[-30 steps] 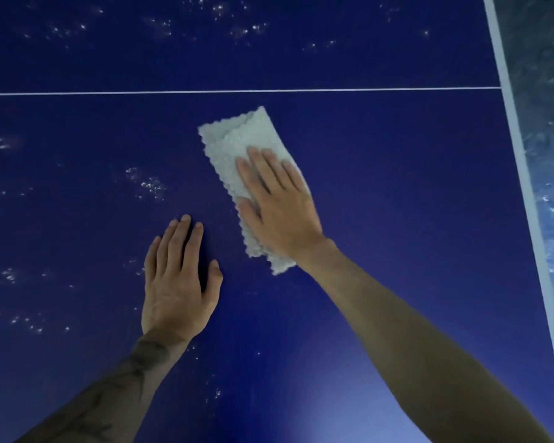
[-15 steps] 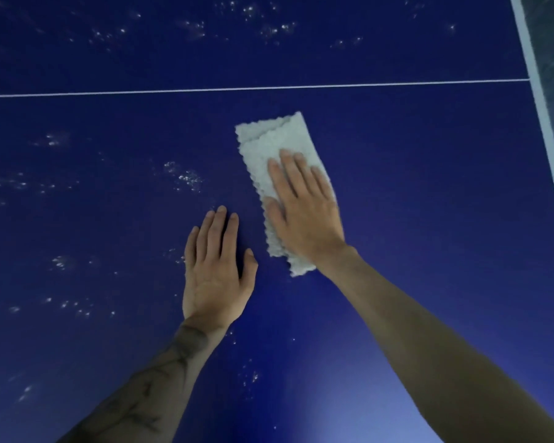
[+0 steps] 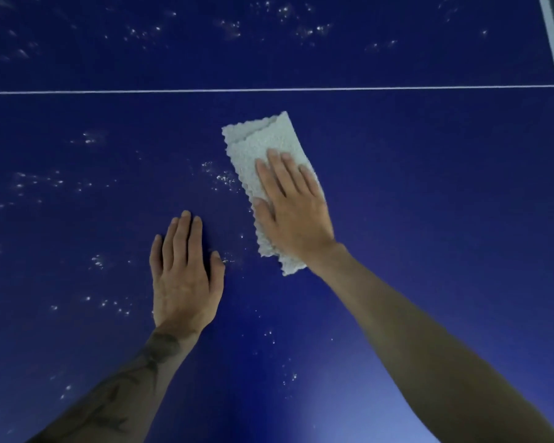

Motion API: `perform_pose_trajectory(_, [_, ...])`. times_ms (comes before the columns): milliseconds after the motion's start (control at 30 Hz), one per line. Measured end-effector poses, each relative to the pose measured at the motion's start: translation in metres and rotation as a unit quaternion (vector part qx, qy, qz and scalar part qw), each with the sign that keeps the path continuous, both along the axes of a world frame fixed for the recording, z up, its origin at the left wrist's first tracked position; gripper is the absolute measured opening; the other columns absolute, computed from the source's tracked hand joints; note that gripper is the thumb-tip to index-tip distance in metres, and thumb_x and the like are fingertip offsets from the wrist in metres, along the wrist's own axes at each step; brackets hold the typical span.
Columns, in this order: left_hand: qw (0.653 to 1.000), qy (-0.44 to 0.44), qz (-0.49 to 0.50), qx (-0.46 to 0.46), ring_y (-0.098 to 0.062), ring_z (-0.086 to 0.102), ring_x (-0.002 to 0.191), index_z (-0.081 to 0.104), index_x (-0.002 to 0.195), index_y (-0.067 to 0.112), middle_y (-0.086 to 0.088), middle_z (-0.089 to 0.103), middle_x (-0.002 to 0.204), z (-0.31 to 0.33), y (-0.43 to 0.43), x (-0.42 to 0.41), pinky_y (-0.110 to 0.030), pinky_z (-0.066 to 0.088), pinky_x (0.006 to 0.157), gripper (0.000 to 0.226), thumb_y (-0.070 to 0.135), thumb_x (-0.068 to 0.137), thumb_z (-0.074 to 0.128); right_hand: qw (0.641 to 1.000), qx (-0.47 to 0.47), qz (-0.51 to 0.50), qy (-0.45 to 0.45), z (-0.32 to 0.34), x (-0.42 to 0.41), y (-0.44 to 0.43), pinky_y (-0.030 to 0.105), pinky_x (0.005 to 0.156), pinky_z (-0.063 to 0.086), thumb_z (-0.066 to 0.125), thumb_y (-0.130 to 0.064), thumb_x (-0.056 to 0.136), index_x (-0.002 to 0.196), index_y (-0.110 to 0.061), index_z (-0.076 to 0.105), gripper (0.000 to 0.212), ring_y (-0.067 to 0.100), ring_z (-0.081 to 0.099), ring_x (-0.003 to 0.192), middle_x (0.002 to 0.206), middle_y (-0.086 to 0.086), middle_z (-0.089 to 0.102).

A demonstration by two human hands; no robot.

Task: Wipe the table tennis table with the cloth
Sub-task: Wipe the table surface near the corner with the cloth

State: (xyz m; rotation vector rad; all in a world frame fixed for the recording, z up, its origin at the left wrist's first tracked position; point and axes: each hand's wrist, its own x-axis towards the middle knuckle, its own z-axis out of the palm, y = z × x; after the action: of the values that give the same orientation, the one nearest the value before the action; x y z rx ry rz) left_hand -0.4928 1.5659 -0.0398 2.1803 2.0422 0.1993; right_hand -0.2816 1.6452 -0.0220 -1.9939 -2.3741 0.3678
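Right grip point(image 3: 293, 203) lies flat with straight fingers and presses down on the white cloth point(image 3: 263, 139), not curled round it. Left grip point(image 3: 186, 276) is flat and loose too, resting on the blue counter point(image 3: 429, 219) just beside the cloth. Little white specks point(image 3: 221, 177) dot the counter. A thin white line point(image 3: 269, 90) runs across farther up.

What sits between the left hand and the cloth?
Only blue table with a few white specks, in the head view; left hand and cloth lie apart.
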Motion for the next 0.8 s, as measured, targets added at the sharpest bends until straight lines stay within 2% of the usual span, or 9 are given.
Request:
perform_pose_trajectory(67, [1.0,-0.009,0.003,0.003,-0.03,0.026,0.158,0.031,0.161,0.005,-0.012,0.028,0.17,-0.002,0.0,-0.002,-0.051,0.015,0.131,0.062,0.034,0.106,0.035,0.999,-0.007,-0.035,0.003,0.0,0.028,0.005,0.044,0.134,-0.001,0.02,-0.048,0.112,0.171,-0.022,0.006,0.066,0.021,-0.003,0.165,0.179,0.002,0.0])
perform_pose_trajectory(167, [1.0,-0.016,0.001,0.006,-0.03,0.027,0.157,0.033,0.16,0.005,-0.013,0.03,0.169,-0.002,0.001,-0.004,-0.051,0.015,0.131,0.062,0.035,0.106,0.036,0.989,-0.001,-0.148,-0.012,0.003,0.055,0.037,0.045,0.134,0.001,0.02,-0.047,0.112,0.171,-0.02,0.006,0.066,0.024,-0.002,0.165,0.179,0.006,0.001])
perform_pose_trajectory(267, [1.0,-0.016,-0.002,0.013,-0.031,0.028,0.157,0.034,0.16,0.004,-0.014,0.031,0.168,-0.001,0.0,-0.003,-0.052,0.017,0.13,0.062,0.035,0.106,0.036,0.979,0.007,-0.203,-0.009,0.004,0.03,0.071,0.048,0.134,0.001,0.019,-0.046,0.112,0.171,-0.016,0.004,0.068,0.027,-0.002,0.165,0.179,0.01,0.0])
perform_pose_trajectory(333, [1.0,-0.011,-0.003,0.017,-0.032,0.03,0.156,0.035,0.159,0.003,-0.015,0.033,0.168,-0.002,0.001,-0.003,-0.053,0.019,0.129,0.062,0.034,0.106,0.038,0.985,0.002,-0.17,0.007,0.003,-0.001,0.078,0.047,0.134,0.001,0.02,-0.046,0.11,0.171,-0.017,0.006,0.069,0.027,-0.001,0.165,0.179,0.009,0.0])
perform_pose_trajectory(433, [1.0,-0.007,-0.004,0.015,-0.033,0.03,0.156,0.033,0.16,0.003,-0.015,0.032,0.168,-0.002,0.0,-0.003,-0.054,0.019,0.129,0.063,0.034,0.105,0.039,1.0,0.013,-0.014,-0.005,0.001,-0.034,0.046,0.047,0.134,0.004,0.023,-0.046,0.111,0.171,-0.017,0.013,0.067,0.028,0.005,0.165,0.179,0.009,0.006])
perform_pose_trajectory(500, [1.0,-0.006,-0.008,0.012,-0.033,0.029,0.156,0.032,0.161,0.003,-0.015,0.031,0.168,-0.001,0.0,-0.004,-0.054,0.019,0.129,0.063,0.034,0.106,0.037,0.998,0.02,0.064,-0.01,-0.001,-0.024,0.02,0.047,0.134,0.007,0.023,-0.047,0.113,0.171,-0.018,0.015,0.065,0.026,0.006,0.165,0.179,0.007,0.008])
perform_pose_trajectory(533, [1.0,-0.007,-0.008,0.012,-0.033,0.03,0.156,0.032,0.16,0.003,-0.015,0.031,0.168,-0.001,0.001,-0.003,-0.054,0.019,0.129,0.063,0.034,0.106,0.037,0.998,0.015,0.065,-0.009,-0.001,-0.01,0.013,0.046,0.134,0.006,0.023,-0.048,0.113,0.171,-0.019,0.014,0.065,0.024,0.004,0.166,0.179,0.005,0.007])
perform_pose_trajectory(667, [1.0,-0.008,-0.004,0.006,-0.033,0.029,0.156,0.032,0.16,0.003,-0.015,0.031,0.168,0.0,0.001,-0.003,-0.053,0.017,0.13,0.063,0.034,0.106,0.037,0.996,-0.004,-0.088,-0.026,0.003,0.044,0.023,0.045,0.135,0.0,0.019,-0.047,0.113,0.171,-0.022,0.005,0.065,0.021,-0.004,0.165,0.179,0.003,0.0])
perform_pose_trajectory(800, [1.0,-0.006,-0.005,0.005,-0.033,0.029,0.156,0.032,0.16,0.004,-0.014,0.031,0.168,-0.001,0.001,-0.003,-0.053,0.018,0.13,0.063,0.033,0.105,0.039,0.982,0.012,-0.188,-0.003,0.004,0.009,0.049,0.049,0.134,0.003,0.019,-0.045,0.112,0.171,-0.016,0.006,0.067,0.028,-0.001,0.165,0.179,0.01,0.001])
